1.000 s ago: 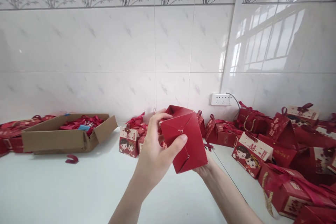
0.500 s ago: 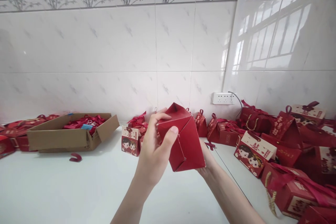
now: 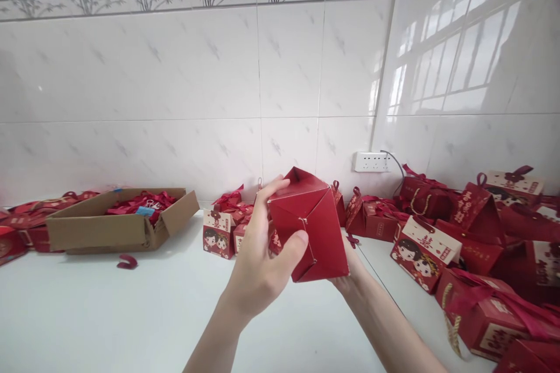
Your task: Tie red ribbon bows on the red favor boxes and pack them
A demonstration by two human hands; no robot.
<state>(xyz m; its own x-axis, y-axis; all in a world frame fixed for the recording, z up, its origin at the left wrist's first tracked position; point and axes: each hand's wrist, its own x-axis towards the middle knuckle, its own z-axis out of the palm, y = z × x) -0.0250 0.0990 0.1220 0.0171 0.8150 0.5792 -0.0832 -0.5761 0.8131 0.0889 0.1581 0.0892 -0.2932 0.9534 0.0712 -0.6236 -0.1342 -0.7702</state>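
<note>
A red gift box is held up above the white table, tilted so that its folded bottom flaps face me. My left hand grips it from the left, fingers over the upper edge and thumb pressed on the bottom panel. Behind the box, my right hand supports it from the right. Its fingers are hidden by the box; only the wrist side shows. A small box with a cartoon couple stands on the table beyond my left hand.
An open cardboard box holding red ribbons sits at the left, with a dark red loop in front. Many red gift boxes crowd the right side. A power strip is on the tiled wall.
The gift box has shifted slightly right and turned a little. My left thumb has slid lower across its bottom flaps. The right hand has moved slightly right with the box.
</note>
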